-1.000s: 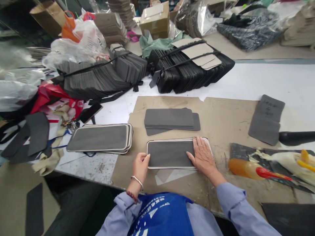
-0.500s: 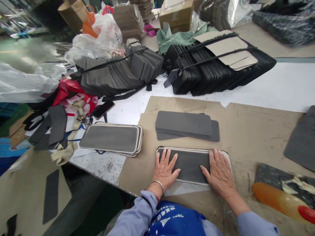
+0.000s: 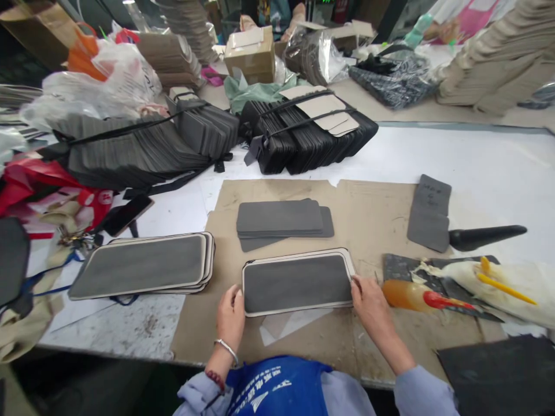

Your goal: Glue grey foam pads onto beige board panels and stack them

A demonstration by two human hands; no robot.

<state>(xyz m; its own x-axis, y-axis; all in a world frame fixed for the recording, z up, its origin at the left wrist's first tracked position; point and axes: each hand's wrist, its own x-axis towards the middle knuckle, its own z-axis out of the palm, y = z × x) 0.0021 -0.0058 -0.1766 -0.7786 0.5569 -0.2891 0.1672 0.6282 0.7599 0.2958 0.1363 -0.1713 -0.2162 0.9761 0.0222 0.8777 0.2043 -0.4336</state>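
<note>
Dark grey rectangular panel with pale border (image 3: 299, 283) lies on the brown cardboard sheet (image 3: 377, 216), directly in front of the person, one long side toward the body. Whether other pieces sit beneath it: cannot tell.

Left hand (image 3: 230, 316) at the panel's left end, fingers curled and drawn together, thumb alongside; most fingertips hidden behind the hand. Right hand (image 3: 375, 306) at the right end, fingers bent together at the edge, covering part of the lower right corner. Cannot tell at either end whether the fingers pinch the panel or only press its edge.

Translucent sheet (image 3: 295, 322) shows only as a strip under the near side; the rest is covered. Just beyond the panel, loose plain grey pieces (image 3: 280, 218) overlap, the lower ones partly masked. To the left, a stack of bordered panels (image 3: 143, 263); lower layers show only as rims, count unclear.

Right side: amber bottle (image 3: 405, 294) with a red tip on a dark mat (image 3: 396, 266), mostly covered. Dark sheet (image 3: 498, 375) at lower right runs out of frame. Blue apron (image 3: 277, 387) cut off below; its lettering hard to read.
</note>
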